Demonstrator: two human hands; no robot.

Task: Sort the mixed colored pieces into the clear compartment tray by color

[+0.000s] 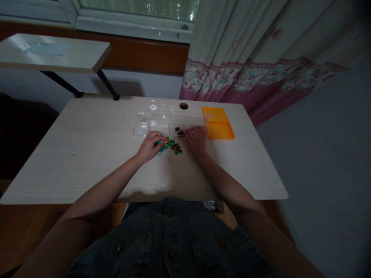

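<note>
My left hand (151, 146) rests at the left side of a small pile on the desk, its fingers curled together over the blue and green pieces (171, 143). What lies between its fingertips is too small to make out. Dark brown pieces (176, 148) form the right part of the same pile. My right hand (197, 141) is at the front of a clear plastic compartment tray (159, 125), fingertips pinched close to several brown pieces (180, 132) inside one compartment. Whether a piece sits in that pinch cannot be seen.
A yellow two-part tray (222, 129) lies right of the clear one. Behind them is a round hole (183, 106) in the light wooden desk (95, 154). A raised shelf (66, 54) stands at the back left, and a curtain (226, 77) hangs behind the desk.
</note>
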